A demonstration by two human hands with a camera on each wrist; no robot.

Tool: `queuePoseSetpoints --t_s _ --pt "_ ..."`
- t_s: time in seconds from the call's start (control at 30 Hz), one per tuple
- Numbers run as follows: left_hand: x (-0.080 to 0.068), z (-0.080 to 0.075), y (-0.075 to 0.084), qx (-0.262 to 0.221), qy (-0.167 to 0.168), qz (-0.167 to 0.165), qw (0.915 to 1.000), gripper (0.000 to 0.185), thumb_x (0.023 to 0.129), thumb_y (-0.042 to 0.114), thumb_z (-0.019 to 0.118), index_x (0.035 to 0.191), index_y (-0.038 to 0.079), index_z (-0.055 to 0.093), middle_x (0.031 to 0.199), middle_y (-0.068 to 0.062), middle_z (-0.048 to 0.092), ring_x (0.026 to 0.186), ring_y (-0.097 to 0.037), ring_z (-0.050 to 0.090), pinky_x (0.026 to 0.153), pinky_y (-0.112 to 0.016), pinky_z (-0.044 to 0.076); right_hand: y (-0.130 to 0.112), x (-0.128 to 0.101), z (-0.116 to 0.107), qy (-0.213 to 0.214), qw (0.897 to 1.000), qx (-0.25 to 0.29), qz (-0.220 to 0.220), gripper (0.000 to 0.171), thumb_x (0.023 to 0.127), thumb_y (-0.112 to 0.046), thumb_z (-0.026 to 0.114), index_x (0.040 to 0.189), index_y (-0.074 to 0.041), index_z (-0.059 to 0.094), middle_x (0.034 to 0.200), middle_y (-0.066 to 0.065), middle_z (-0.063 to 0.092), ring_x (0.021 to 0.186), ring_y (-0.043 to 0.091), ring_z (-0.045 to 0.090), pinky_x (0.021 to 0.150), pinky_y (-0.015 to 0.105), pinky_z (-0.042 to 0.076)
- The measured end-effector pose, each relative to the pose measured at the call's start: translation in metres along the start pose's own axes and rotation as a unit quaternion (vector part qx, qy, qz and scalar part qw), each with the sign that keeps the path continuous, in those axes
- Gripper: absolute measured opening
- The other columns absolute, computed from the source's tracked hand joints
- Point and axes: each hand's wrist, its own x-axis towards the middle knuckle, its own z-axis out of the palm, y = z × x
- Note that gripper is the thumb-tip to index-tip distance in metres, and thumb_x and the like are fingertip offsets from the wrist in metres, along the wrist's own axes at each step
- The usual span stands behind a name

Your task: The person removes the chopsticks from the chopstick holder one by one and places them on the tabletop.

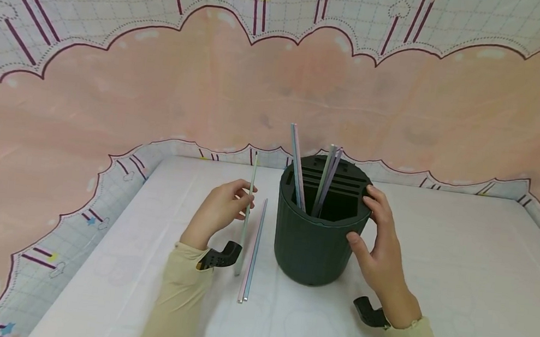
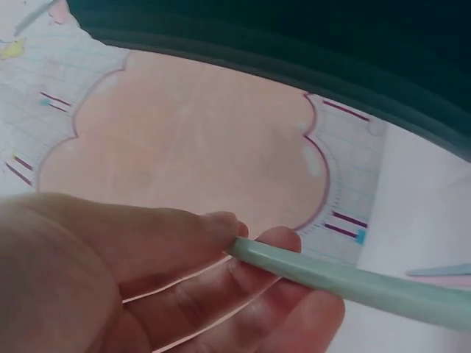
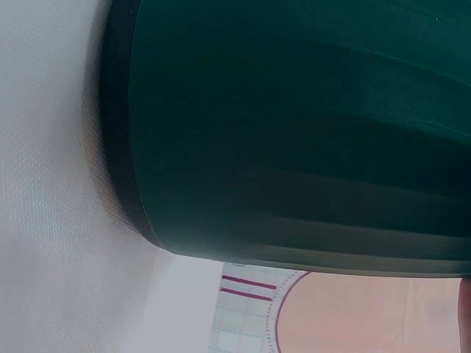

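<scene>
One white table [image 1: 461, 276], one upright bin [image 1: 316, 250] on it, one right hand [image 1: 382, 251] spread wide holding the bin at its rim, one left hand [image 1: 218, 207] narrowly pinching a green stick [image 2: 368, 284] beside it, several sticks [image 1: 298, 166] standing inside, one pink-and-blue pair [image 1: 252, 268] lying near

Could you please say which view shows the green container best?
The head view: the green container appears nearly whole, including its top. The left wrist view shows only a fragment; the right wrist view, part of its side and base.
</scene>
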Motion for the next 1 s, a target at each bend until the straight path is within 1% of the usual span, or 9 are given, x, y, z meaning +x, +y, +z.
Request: queuePoseSetpoints --t_s 0.07,0.27,0.47,0.6,0.73,0.87,1.0 --pt "0.003 0.003 -0.004 -0.002 -0.008 -0.01 0.9999 0.018 0.09 0.014 0.051 0.107 0.011 0.057 0.08 -0.005 0.06 0.066 -0.015 0.062 0.057 -0.025 0.052 0.0 0.0 0.0 0.002 1.0 -0.001 -0.001 0.066 0.09 -0.044 0.045 0.125 0.011 0.035 0.135 0.026 0.03 0.126 0.027 0.03 0.1 0.021 0.026" --pt "0.01 0.012 -0.016 0.007 -0.022 -0.06 0.9979 0.028 0.087 0.014 0.056 0.115 0.008 0.053 0.081 -0.006 0.06 0.06 -0.014 0.061 0.053 -0.026 0.051 0.0 0.0 0.0 0.002 1.0 -0.002 0.0 0.066 0.09 -0.045 0.045 0.125 0.01 0.035 0.135 0.025 0.03 0.126 0.028 0.03 0.1 0.021 0.026" --pt "0.014 0.024 -0.029 0.068 -0.031 -0.08 0.994 0.037 0.086 0.017 0.059 0.12 0.006 0.051 0.079 -0.003 0.061 0.052 -0.011 0.06 0.06 -0.028 0.05 -0.001 -0.002 0.001 0.0 1.0 -0.001 0.004 0.066 0.09 -0.045 0.045 0.126 0.009 0.035 0.136 0.024 0.03 0.126 0.028 0.029 0.1 0.021 0.026" --pt "0.014 0.033 -0.037 0.097 -0.037 -0.093 0.9902 0.038 0.085 0.019 0.06 0.121 0.007 0.051 0.081 -0.003 0.062 0.051 -0.01 0.059 0.061 -0.028 0.047 -0.001 -0.002 0.001 -0.001 1.0 0.002 0.004 0.065 0.09 -0.044 0.045 0.126 0.009 0.035 0.136 0.024 0.03 0.126 0.028 0.029 0.1 0.022 0.026" --pt "0.014 0.04 -0.041 0.121 -0.047 -0.097 0.9868 0.036 0.085 0.018 0.06 0.118 0.006 0.052 0.079 -0.003 0.062 0.05 -0.011 0.057 0.059 -0.028 0.044 -0.002 -0.002 0.002 0.0 1.0 0.003 0.002 0.065 0.09 -0.044 0.045 0.125 0.01 0.035 0.135 0.025 0.03 0.126 0.028 0.03 0.1 0.021 0.027" --pt "0.012 0.045 -0.042 0.151 -0.051 -0.088 0.9833 0.033 0.084 0.017 0.061 0.114 0.005 0.055 0.072 -0.002 0.06 0.049 -0.011 0.055 0.058 -0.028 0.043 -0.003 -0.002 0.001 0.001 1.0 0.003 0.001 0.065 0.09 -0.044 0.045 0.125 0.011 0.035 0.135 0.026 0.03 0.126 0.028 0.03 0.1 0.021 0.027" --pt "0.011 0.047 -0.043 0.183 -0.047 -0.077 0.9791 0.03 0.084 0.019 0.062 0.111 0.006 0.057 0.07 -0.001 0.059 0.055 -0.012 0.053 0.06 -0.029 0.043 -0.005 -0.002 0.001 0.002 1.0 0.003 0.0 0.065 0.09 -0.044 0.045 0.124 0.011 0.035 0.135 0.026 0.03 0.125 0.028 0.03 0.1 0.021 0.027"
